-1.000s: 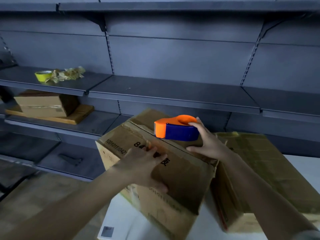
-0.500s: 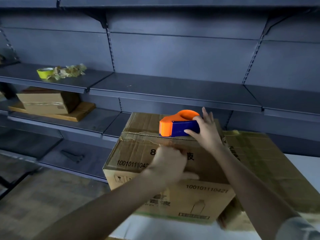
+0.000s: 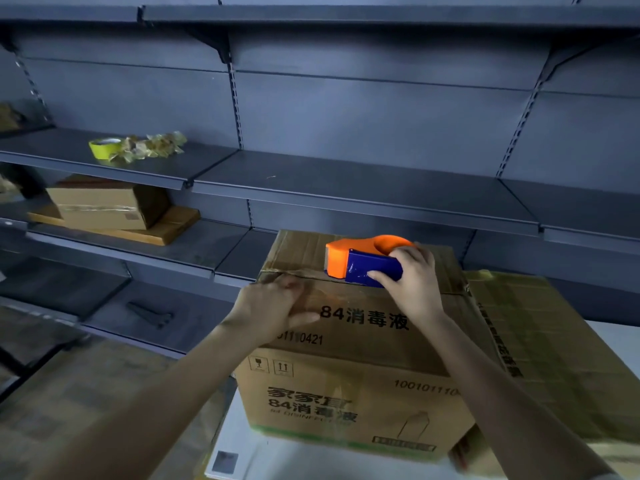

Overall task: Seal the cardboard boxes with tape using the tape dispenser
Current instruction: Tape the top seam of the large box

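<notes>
Head view, one entry per item.

1. Box (image 3: 346,344): brown printed carton standing on a white table (image 3: 311,459) in front of grey shelving. The top flaps are shut, and the seam runs left to right under wrinkled old tape. It is probably stiff at the edges and soft along the seam, where the flaps would sag if pushed. Its weight cannot be told. Best steadied with a flat palm on the near flap beside the seam.
2. Dispenser (image 3: 360,261): orange body with a blue side and a toothed blade at its left end. It rests on the seam, right of centre. Likely rigid, light plastic. Best held round the rear hoop, with fingers kept off the teeth.
3. Left hand (image 3: 273,306): palm down on the box top, left of the dispenser. The fingers lie roughly straight, pressing the flap, and are slightly blurred.
4. Right hand (image 3: 412,277): wrapped round the rear of the dispenser, thumb on the blue side.
5. Second box (image 3: 554,341): tilted, just right of the box, with a yellowish top.
6. Roll (image 3: 104,148): yellow, on an upper shelf (image 3: 346,188) beside crumpled tape, well apart from the box.
</notes>
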{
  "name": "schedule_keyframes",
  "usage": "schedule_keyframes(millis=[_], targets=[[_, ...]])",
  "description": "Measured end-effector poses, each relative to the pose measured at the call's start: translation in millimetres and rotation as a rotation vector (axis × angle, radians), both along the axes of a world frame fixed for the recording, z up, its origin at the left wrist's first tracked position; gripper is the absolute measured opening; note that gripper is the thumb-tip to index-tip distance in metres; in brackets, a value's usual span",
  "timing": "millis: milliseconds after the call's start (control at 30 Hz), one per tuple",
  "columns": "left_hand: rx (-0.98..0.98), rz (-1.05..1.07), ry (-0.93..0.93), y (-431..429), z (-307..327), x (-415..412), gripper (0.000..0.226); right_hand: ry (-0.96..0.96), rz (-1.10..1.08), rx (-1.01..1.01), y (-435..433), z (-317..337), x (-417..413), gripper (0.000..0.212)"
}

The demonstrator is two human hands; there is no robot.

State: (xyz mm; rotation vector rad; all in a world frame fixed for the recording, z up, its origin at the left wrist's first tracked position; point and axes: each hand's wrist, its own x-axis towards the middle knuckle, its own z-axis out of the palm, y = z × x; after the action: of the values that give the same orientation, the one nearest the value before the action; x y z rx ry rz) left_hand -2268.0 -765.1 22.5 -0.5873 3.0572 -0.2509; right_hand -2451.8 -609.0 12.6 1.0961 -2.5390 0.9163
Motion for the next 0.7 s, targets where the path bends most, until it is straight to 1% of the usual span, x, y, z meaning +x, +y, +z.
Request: schedule_keyframes(millis=[67, 133, 200, 233, 300, 333, 367, 433, 500, 533, 600, 700], targets=[[0.029, -0.016, 0.018, -8.2, 4.8, 1.5, 0.067, -0.009, 0.023, -0.024, -7.1, 5.5, 1.0, 0.044], [0.097, -0.004, 0.058, -18.0, 10.1, 1.9, 0.046, -0.015, 0.064, -0.021, -14.8, 13.5, 3.6, 0.042], [0.309, 0.058, 0.222, -30.9, 17.3, 1.8, 0.028, -0.015, 0.109, 0.014, -22.9, 20.9, 7.4, 0.040], [0.436, 0.110, 0.342, -37.4, 21.5, 1.8, 0.024, -0.018, 0.127, 0.034, -26.6, 24.3, 9.7, 0.040], [0.635, 0.177, 0.562, -51.2, 28.4, 0.2, 0.025, -0.051, 0.166, 0.061, -32.9, 31.1, 15.0, 0.039], [0.723, 0.172, 0.619, -56.4, 31.4, -1.1, 0.028, -0.079, 0.188, 0.064, -35.7, 34.7, 18.1, 0.038], [0.839, 0.147, 0.640, -59.2, 34.6, -2.7, 0.033, -0.103, 0.211, 0.065, -38.5, 38.3, 20.9, 0.035], [1.171, 0.099, 0.664, -62.2, 38.3, -6.0, 0.041, -0.126, 0.243, 0.060, -44.6, 45.4, 25.0, 0.029], [1.495, 0.140, 0.708, -65.1, 40.1, -7.9, 0.045, -0.191, 0.275, 0.029, -49.1, 53.3, 26.7, 0.031], [1.608, 0.167, 0.727, -67.1, 40.8, -8.2, 0.046, -0.242, 0.295, 0.017, -50.6, 57.2, 26.6, 0.032], [1.727, 0.198, 0.736, -71.5, 40.2, -8.5, 0.041, -0.335, 0.333, 0.016, -52.1, 64.0, 26.1, 0.031], [1.831, 0.250, 0.740, -77.3, 39.9, -9.7, 0.026, -0.409, 0.376, 0.006, -53.0, 71.2, 24.4, 0.030]])
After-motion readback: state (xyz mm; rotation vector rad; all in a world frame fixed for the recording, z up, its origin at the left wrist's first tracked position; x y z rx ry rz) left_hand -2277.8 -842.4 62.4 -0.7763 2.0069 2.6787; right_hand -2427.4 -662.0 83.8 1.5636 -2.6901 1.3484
